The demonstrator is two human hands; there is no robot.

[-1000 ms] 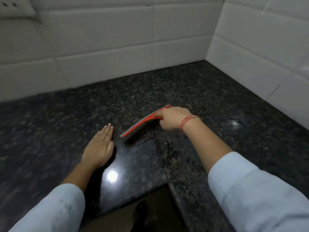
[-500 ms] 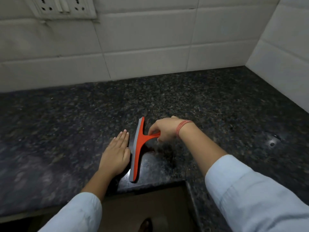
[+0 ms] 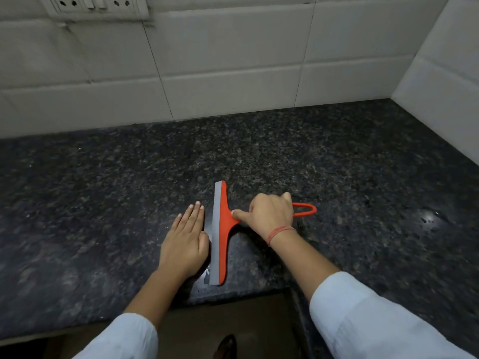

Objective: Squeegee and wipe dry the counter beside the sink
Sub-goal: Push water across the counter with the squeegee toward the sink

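An orange squeegee (image 3: 220, 237) with a grey rubber blade lies on the dark speckled granite counter (image 3: 337, 164), blade running front to back near the front edge. My right hand (image 3: 269, 216) grips its handle, index finger stretched along the neck; the handle's loop sticks out to the right. Flat on the counter, fingers straight, my left hand (image 3: 185, 244) rests just left of the blade. No sink or cloth is in view.
White tiled walls (image 3: 233, 60) close the counter at the back and on the right, forming a corner at the far right. A socket plate (image 3: 98, 6) sits on the back wall, upper left. The counter's front edge (image 3: 233, 294) steps around an inner corner below the squeegee.
The squeegee swung from a slanted, lifted pose to lying front to back on the counter and slid left toward my left hand. The view panned left.
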